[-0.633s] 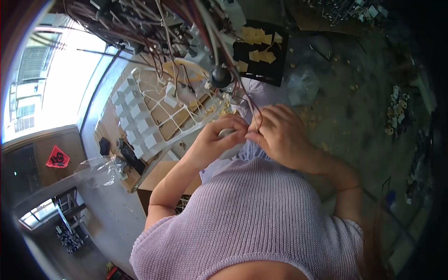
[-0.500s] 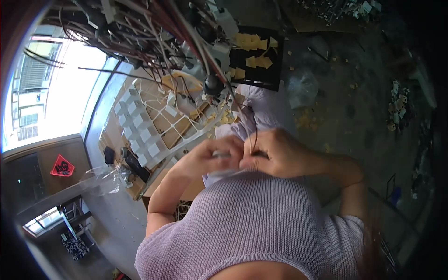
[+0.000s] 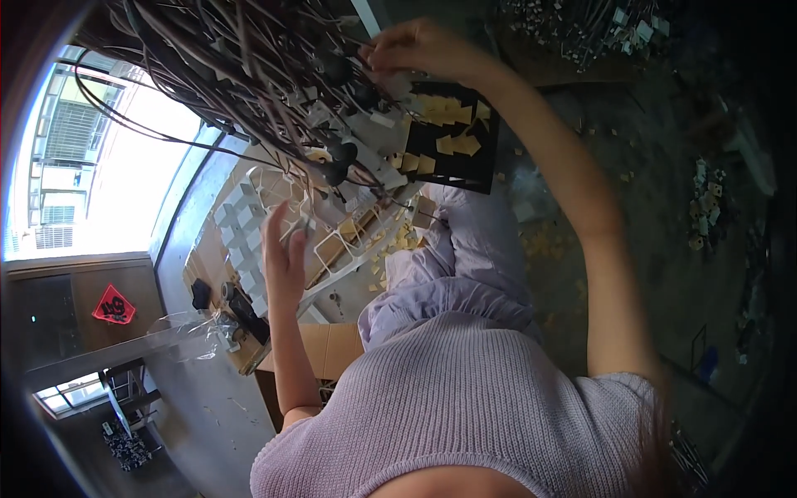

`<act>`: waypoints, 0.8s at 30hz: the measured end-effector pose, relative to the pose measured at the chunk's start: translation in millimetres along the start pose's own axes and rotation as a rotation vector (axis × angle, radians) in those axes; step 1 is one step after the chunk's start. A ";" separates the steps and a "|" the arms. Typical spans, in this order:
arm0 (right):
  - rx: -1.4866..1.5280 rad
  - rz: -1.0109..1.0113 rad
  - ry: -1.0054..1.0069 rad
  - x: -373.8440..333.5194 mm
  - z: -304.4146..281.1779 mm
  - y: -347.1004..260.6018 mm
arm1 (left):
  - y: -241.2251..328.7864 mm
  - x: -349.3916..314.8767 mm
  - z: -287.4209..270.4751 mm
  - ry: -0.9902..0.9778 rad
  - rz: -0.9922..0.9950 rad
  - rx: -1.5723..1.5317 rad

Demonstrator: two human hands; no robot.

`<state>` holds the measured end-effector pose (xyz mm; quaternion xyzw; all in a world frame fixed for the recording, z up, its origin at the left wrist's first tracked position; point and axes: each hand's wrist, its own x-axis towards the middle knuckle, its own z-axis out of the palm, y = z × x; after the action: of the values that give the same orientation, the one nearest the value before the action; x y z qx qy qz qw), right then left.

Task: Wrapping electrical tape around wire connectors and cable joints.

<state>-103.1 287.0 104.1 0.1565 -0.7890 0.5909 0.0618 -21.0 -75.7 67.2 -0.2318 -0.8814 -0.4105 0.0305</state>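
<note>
My right hand (image 3: 427,54) reaches up and forward to the right side of a thick bundle of dark cables (image 3: 249,83). Its fingers are bent and bunched together at the cables; what they hold is hidden. Lower and to the left, my left hand (image 3: 285,257) is raised with thumb and fingers apart. It is close to a white plastic lattice frame (image 3: 339,257) on the bench, and a small pale grey shape shows beside the thumb. Black round parts (image 3: 339,162) and white connectors (image 3: 383,119) hang among the cables.
A black tray (image 3: 490,170) with yellowish pieces lies beyond my knees. White block-shaped parts (image 3: 241,236) stand in rows at the left, near a cardboard box (image 3: 332,344). More yellowish pieces (image 3: 544,245) lie scattered over the floor. Another cable bundle (image 3: 581,37) is at the far right.
My hands were together at my chest around a thin cable. They have parted: the right went up and forward to the bundle, the left went left and forward. The bundle has shifted.
</note>
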 end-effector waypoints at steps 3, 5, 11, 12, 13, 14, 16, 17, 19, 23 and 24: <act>-0.117 0.024 0.097 -26.2 -14.3 -5.6 | 10.8 -9.6 7.8 0.454 0.235 0.120; -0.164 0.074 0.151 -59.0 -24.7 -20.9 | 37.3 -19.3 4.0 0.576 0.517 0.312; 0.295 0.161 -0.147 -148.0 20.4 -110.9 | 143.0 20.0 98.6 -0.024 0.436 -0.405; 0.295 0.173 -0.144 -152.1 19.4 -114.5 | 140.1 29.8 110.3 -0.092 0.392 -0.497; 0.335 0.188 -0.169 -157.3 16.3 -116.9 | 136.6 32.8 117.1 -0.157 0.345 -0.585; 0.371 0.207 -0.179 -164.4 10.2 -118.1 | 142.0 35.8 108.5 -0.332 0.277 -0.543; 0.476 0.246 -0.206 -167.2 -0.8 -115.8 | 143.9 39.9 103.3 -0.751 0.019 -0.826; 0.508 0.250 -0.260 -166.2 -1.2 -119.3 | 143.6 38.3 107.8 -0.697 0.192 -0.899; 0.508 0.228 -0.319 -165.3 -3.2 -114.1 | 146.8 32.9 102.4 -0.801 -0.041 -0.880; 0.476 0.131 0.230 -158.9 -10.1 -92.1 | 138.8 38.0 120.8 -0.780 -0.501 -1.836; 0.471 0.187 0.399 -157.7 -8.5 -94.3 | 135.3 38.7 123.2 -0.773 -0.520 -1.989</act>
<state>75.2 298.7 148.2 -0.0255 -0.6139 0.7794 0.1227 20.0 105.2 91.2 -0.0729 -0.1288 -0.8313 -0.5357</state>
